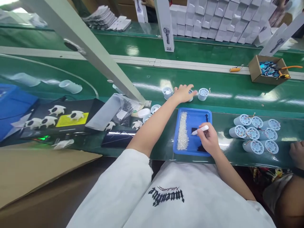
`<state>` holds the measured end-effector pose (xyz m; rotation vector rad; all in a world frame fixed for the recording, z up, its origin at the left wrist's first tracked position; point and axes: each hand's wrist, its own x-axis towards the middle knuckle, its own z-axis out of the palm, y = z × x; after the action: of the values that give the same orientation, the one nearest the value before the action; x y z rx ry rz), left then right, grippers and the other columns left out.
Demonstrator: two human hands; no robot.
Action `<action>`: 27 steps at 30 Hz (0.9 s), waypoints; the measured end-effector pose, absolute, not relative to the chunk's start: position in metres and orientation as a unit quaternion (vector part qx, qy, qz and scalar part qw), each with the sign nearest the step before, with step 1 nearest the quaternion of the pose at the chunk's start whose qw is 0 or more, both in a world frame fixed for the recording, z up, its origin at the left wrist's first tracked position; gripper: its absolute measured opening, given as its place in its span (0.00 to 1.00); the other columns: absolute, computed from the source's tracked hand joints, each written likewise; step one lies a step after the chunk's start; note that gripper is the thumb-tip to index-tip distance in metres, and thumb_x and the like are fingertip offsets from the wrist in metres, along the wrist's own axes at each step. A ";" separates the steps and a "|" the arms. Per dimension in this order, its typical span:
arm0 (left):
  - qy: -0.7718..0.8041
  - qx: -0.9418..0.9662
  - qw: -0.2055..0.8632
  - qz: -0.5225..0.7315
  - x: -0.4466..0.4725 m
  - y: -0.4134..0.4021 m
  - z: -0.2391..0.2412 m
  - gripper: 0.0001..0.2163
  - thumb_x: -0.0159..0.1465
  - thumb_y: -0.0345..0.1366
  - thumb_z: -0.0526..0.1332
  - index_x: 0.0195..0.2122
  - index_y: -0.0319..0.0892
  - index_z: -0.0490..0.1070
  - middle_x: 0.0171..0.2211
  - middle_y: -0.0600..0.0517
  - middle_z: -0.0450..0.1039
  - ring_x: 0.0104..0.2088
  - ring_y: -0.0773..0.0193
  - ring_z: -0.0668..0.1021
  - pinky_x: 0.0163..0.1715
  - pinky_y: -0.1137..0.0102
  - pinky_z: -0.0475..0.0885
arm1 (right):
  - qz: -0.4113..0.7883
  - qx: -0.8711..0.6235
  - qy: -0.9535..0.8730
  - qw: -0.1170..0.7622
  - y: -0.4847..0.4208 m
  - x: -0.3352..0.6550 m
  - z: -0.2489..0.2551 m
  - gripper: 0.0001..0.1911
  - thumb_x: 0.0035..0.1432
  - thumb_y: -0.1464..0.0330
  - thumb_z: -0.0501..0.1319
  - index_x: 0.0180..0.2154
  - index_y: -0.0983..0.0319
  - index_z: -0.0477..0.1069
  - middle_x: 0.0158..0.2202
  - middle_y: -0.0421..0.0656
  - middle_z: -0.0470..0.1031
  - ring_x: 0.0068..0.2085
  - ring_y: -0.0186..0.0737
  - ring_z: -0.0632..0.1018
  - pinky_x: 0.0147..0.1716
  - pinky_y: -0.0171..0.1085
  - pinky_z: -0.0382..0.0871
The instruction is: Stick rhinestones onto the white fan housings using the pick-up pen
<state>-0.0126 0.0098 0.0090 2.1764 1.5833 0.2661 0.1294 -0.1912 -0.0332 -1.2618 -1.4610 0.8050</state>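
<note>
My left hand reaches out over the green belt and rests on a small white round fan housing, its fingers curled over it. Two more housings stand beside it, one to the left and one to the right. My right hand hovers over a blue tray and grips a white pen-like tool, tip pointing left. A strip of small white pieces and dark patches lie in the tray.
Several grey housings stand in a cluster right of the tray, with another person's hand near them. A cardboard box of parts sits far right. White boxes are stacked behind. White impellers lie on a black mat left.
</note>
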 end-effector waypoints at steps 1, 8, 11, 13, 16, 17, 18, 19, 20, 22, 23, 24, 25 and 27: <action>0.589 0.769 0.221 0.113 -0.019 0.013 0.009 0.21 0.68 0.44 0.49 0.60 0.47 0.64 0.60 0.38 0.64 0.63 0.41 0.63 0.61 0.42 0.52 | 0.353 -0.515 -0.601 0.499 -0.191 0.130 -0.037 0.12 0.61 0.57 0.59 0.37 0.59 0.67 0.32 0.42 0.73 0.29 0.37 0.77 0.29 0.37 0.74; 0.684 0.681 0.259 0.042 -0.083 0.025 0.005 0.22 0.52 0.38 0.67 0.48 0.42 0.72 0.54 0.38 0.68 0.57 0.39 0.70 0.56 0.51 0.64 | 0.397 -0.505 -0.594 0.485 -0.186 0.130 -0.048 0.19 0.62 0.50 0.57 0.40 0.59 0.66 0.35 0.43 0.75 0.31 0.38 0.79 0.33 0.40 0.77; 0.668 0.686 0.248 0.149 -0.093 0.020 0.005 0.17 0.46 0.31 0.69 0.39 0.42 0.73 0.42 0.44 0.71 0.49 0.45 0.74 0.54 0.57 0.67 | 0.402 -0.496 -0.607 0.474 -0.185 0.130 -0.048 0.19 0.63 0.50 0.57 0.40 0.59 0.66 0.35 0.43 0.75 0.31 0.38 0.79 0.33 0.39 0.76; 0.659 0.676 0.226 0.239 -0.093 0.013 0.011 0.17 0.47 0.30 0.68 0.39 0.41 0.72 0.41 0.45 0.69 0.50 0.47 0.72 0.55 0.56 0.66 | 0.398 -0.493 -0.615 0.469 -0.185 0.130 -0.048 0.18 0.63 0.51 0.57 0.40 0.59 0.66 0.36 0.44 0.74 0.32 0.38 0.79 0.33 0.39 0.76; 0.618 0.655 0.235 0.366 -0.090 -0.007 0.025 0.17 0.48 0.28 0.68 0.41 0.41 0.71 0.41 0.47 0.66 0.51 0.48 0.69 0.57 0.53 0.63 | 0.382 -0.493 -0.634 0.457 -0.185 0.131 -0.047 0.16 0.65 0.53 0.56 0.41 0.59 0.66 0.37 0.44 0.74 0.32 0.37 0.78 0.33 0.39 0.75; 0.600 0.648 0.247 0.398 -0.089 -0.016 0.030 0.17 0.49 0.28 0.68 0.41 0.41 0.71 0.41 0.47 0.66 0.51 0.49 0.69 0.58 0.53 0.63 | 0.371 -0.493 -0.644 0.453 -0.185 0.131 -0.045 0.14 0.65 0.55 0.55 0.41 0.59 0.65 0.37 0.44 0.74 0.32 0.37 0.78 0.33 0.39 0.75; 0.584 0.640 0.260 0.427 -0.087 -0.025 0.035 0.17 0.49 0.27 0.68 0.41 0.41 0.71 0.40 0.48 0.66 0.51 0.49 0.69 0.58 0.53 0.63 | 0.354 -0.491 -0.656 0.450 -0.186 0.131 -0.043 0.13 0.66 0.56 0.55 0.40 0.59 0.65 0.36 0.44 0.74 0.32 0.37 0.77 0.33 0.38 0.74; 0.570 0.631 0.272 0.451 -0.085 -0.035 0.040 0.16 0.49 0.27 0.68 0.40 0.42 0.72 0.40 0.48 0.66 0.51 0.50 0.69 0.58 0.53 0.63 | 0.336 -0.488 -0.673 0.444 -0.186 0.131 -0.041 0.11 0.66 0.58 0.55 0.39 0.59 0.65 0.34 0.43 0.73 0.32 0.37 0.76 0.33 0.38 0.73; 0.558 0.620 0.284 0.472 -0.083 -0.044 0.044 0.16 0.50 0.27 0.68 0.40 0.42 0.72 0.40 0.48 0.66 0.51 0.50 0.69 0.58 0.54 0.63 | 0.318 -0.482 -0.692 0.434 -0.187 0.131 -0.038 0.10 0.65 0.59 0.55 0.37 0.59 0.65 0.33 0.42 0.72 0.31 0.37 0.75 0.32 0.38 0.72; 0.538 0.594 0.313 0.509 -0.080 -0.062 0.050 0.15 0.51 0.27 0.68 0.39 0.43 0.72 0.41 0.49 0.67 0.52 0.51 0.69 0.57 0.55 0.64 | 0.292 -0.469 -0.729 0.406 -0.188 0.132 -0.032 0.08 0.64 0.62 0.56 0.34 0.58 0.64 0.30 0.40 0.70 0.29 0.36 0.72 0.30 0.36 0.69; 0.527 0.577 0.335 0.527 -0.078 -0.070 0.052 0.14 0.52 0.28 0.68 0.39 0.44 0.72 0.41 0.49 0.67 0.52 0.51 0.69 0.56 0.55 0.66 | 0.282 -0.465 -0.740 0.395 -0.189 0.134 -0.030 0.08 0.64 0.63 0.57 0.33 0.58 0.64 0.29 0.39 0.69 0.28 0.36 0.71 0.29 0.36 0.68; 0.515 0.556 0.364 0.542 -0.077 -0.078 0.053 0.13 0.53 0.29 0.68 0.39 0.44 0.72 0.41 0.50 0.68 0.52 0.51 0.70 0.55 0.56 0.68 | 0.272 -0.468 -0.744 0.392 -0.191 0.136 -0.028 0.07 0.63 0.63 0.57 0.33 0.58 0.64 0.28 0.39 0.69 0.28 0.36 0.70 0.28 0.36 0.67; 0.502 0.531 0.398 0.555 -0.076 -0.084 0.054 0.12 0.54 0.30 0.68 0.39 0.44 0.72 0.41 0.50 0.68 0.52 0.52 0.71 0.52 0.57 0.70 | 0.259 -0.476 -0.739 0.402 -0.192 0.138 -0.027 0.06 0.63 0.64 0.58 0.34 0.58 0.64 0.28 0.39 0.69 0.28 0.36 0.70 0.28 0.36 0.66; 0.475 0.472 0.468 0.577 -0.076 -0.095 0.053 0.10 0.56 0.33 0.68 0.39 0.44 0.72 0.40 0.50 0.69 0.50 0.54 0.74 0.48 0.60 0.73 | 0.228 -0.494 -0.712 0.443 -0.196 0.143 -0.027 0.06 0.63 0.64 0.58 0.34 0.57 0.64 0.28 0.39 0.69 0.28 0.36 0.70 0.28 0.37 0.66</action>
<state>-0.0760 -0.0947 0.0533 1.1571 1.1644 1.4147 0.1431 -0.1958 -0.0274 -1.2260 -1.7671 0.5660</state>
